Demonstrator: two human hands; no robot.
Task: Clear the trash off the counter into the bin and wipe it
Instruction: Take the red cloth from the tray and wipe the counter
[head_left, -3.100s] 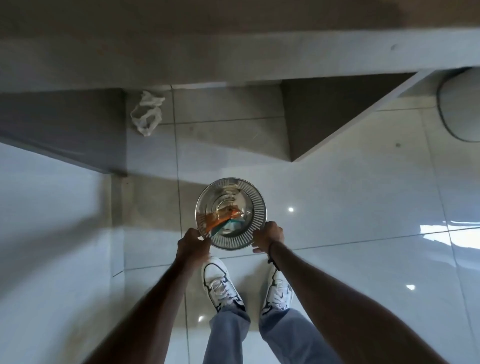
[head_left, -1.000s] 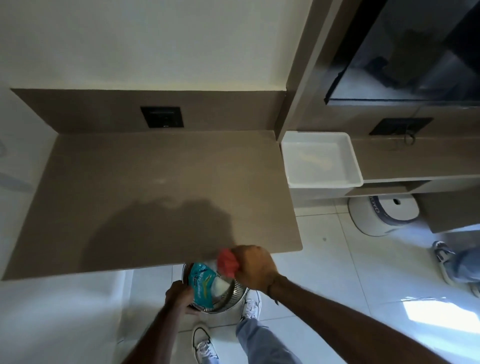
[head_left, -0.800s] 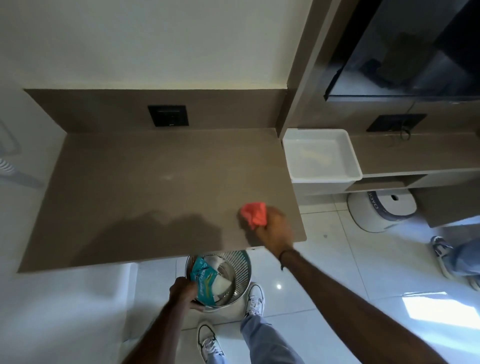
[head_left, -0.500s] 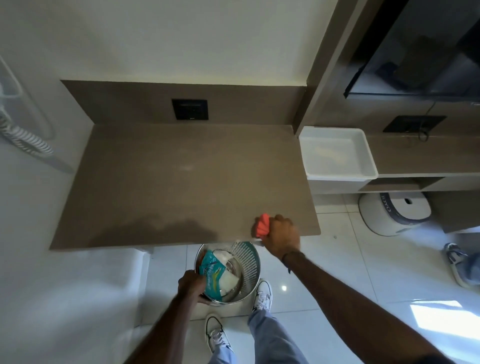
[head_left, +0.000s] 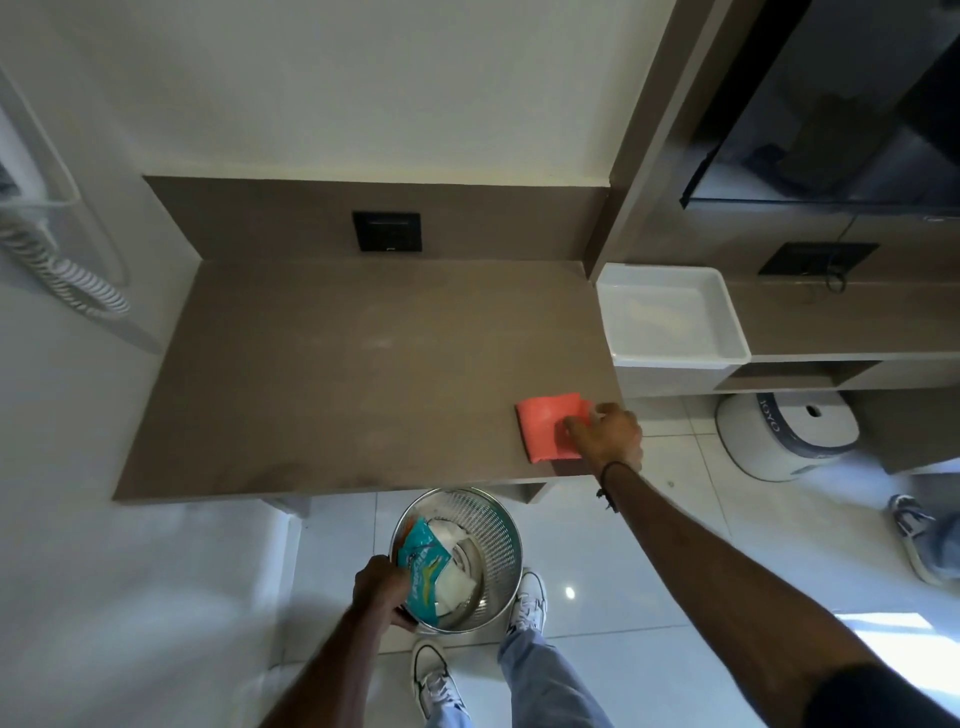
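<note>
A brown counter (head_left: 337, 374) runs across the middle of the view with nothing on it but a coral-red cloth (head_left: 545, 421), spread flat at its front right corner. My right hand (head_left: 608, 434) presses on the cloth's right side. Below the counter's front edge a round perforated metal bin (head_left: 493, 525) is tilted toward me. It holds a teal wrapper (head_left: 423, 566) and white crumpled paper (head_left: 454, 582). My left hand (head_left: 382, 584) grips the bin's near rim.
A white plastic tray (head_left: 670, 317) sits right of the counter on a lower shelf. A round white appliance (head_left: 784, 436) stands on the tiled floor beyond. Another person's shoe (head_left: 914, 535) shows at the far right. A coiled white cord (head_left: 57, 270) hangs on the left wall.
My right hand lifted the bunched cloth from beside the bin onto the counter's front right corner, where it now lies spread flat. My left hand has kept hold of the bin.
</note>
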